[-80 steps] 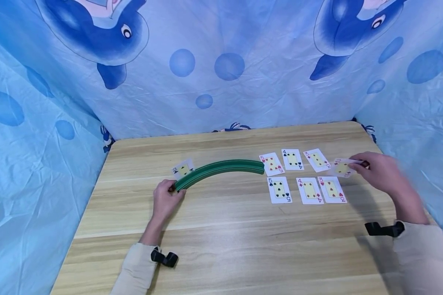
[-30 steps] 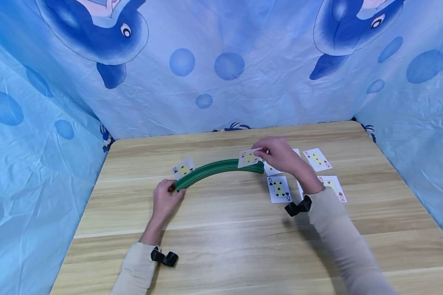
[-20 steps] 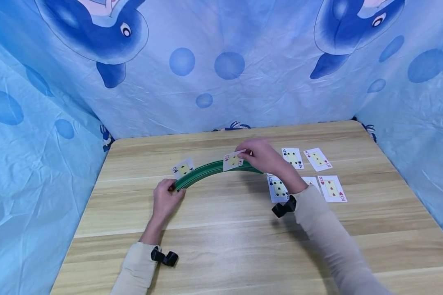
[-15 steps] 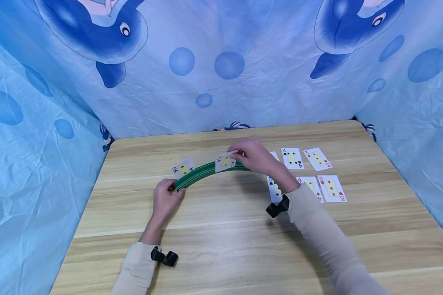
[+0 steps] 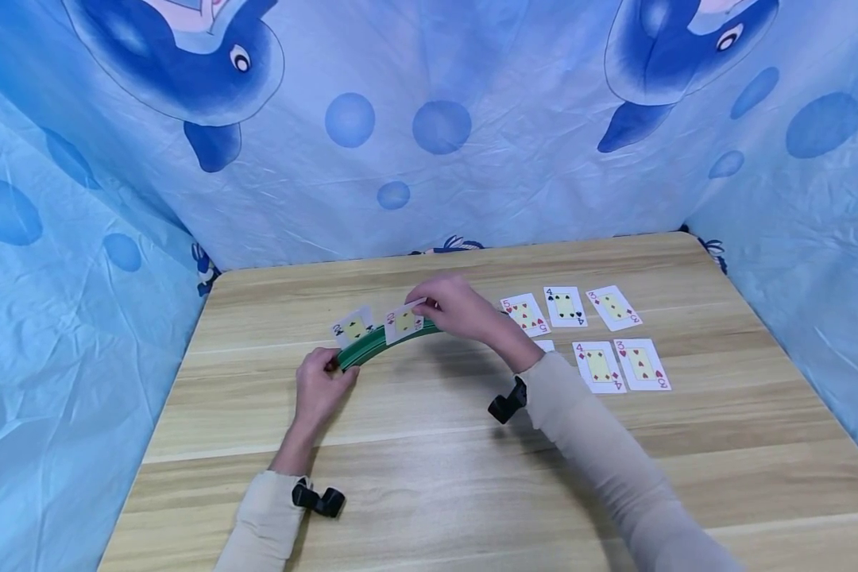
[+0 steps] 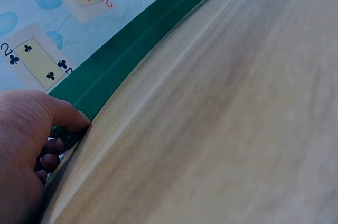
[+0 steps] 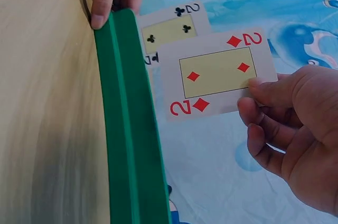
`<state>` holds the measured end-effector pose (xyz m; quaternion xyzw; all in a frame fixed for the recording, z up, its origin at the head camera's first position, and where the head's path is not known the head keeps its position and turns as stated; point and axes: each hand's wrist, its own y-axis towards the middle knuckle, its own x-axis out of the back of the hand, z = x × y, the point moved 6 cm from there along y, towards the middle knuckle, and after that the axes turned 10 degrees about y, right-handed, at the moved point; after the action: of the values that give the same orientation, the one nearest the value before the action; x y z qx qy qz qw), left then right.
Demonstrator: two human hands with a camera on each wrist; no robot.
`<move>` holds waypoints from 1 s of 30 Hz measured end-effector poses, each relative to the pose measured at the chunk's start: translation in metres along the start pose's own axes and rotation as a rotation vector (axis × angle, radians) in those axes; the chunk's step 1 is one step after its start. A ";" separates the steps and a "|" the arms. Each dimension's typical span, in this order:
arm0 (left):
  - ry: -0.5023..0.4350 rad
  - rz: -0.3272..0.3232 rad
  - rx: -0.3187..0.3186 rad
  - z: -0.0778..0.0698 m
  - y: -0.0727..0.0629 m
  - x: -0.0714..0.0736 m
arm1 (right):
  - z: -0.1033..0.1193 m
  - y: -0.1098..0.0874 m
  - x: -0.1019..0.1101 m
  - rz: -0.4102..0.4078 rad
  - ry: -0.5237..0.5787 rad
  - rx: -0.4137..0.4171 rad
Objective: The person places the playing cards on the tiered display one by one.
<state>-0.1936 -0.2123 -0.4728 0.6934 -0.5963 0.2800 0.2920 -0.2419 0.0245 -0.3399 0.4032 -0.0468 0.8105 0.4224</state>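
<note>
A green curved card holder (image 5: 363, 349) lies across the table's left middle. My left hand (image 5: 322, 389) grips its left end, thumb on the near side. At that end a two of clubs (image 6: 37, 57) stands tilted, its lower edge at the holder. With thumb and fingers, my right hand (image 5: 457, 306) pinches the two of diamonds (image 7: 216, 73) by one end. That card (image 5: 402, 324) is just right of the two of clubs and overlaps the holder in the head view. Whether it touches the slot, I cannot tell. My right hand hides the holder's right part.
Face up on the right lie a five of hearts (image 5: 525, 315), four of spades (image 5: 566, 307), three of diamonds (image 5: 614, 307), four of diamonds (image 5: 599, 367) and three of hearts (image 5: 642, 365). My right arm mostly covers another card (image 5: 546, 345). A blue curtain (image 5: 429, 199) surrounds the wooden table (image 5: 429, 492).
My right hand has carried the two of diamonds from the upper row's right end leftward along the holder, close to the two of clubs. My left hand keeps its grip in place.
</note>
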 end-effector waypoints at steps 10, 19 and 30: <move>0.018 -0.012 -0.011 -0.001 -0.001 0.002 | 0.009 0.022 -0.024 0.056 -0.044 -0.011; 0.033 -0.053 -0.058 -0.002 0.001 0.003 | 0.016 0.034 -0.048 0.124 -0.098 0.000; 0.033 -0.074 -0.079 -0.003 0.001 0.005 | 0.018 0.038 -0.065 0.134 -0.090 0.042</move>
<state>-0.1937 -0.2132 -0.4670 0.6982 -0.5760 0.2565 0.3391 -0.2375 -0.0495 -0.3629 0.4441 -0.0754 0.8187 0.3561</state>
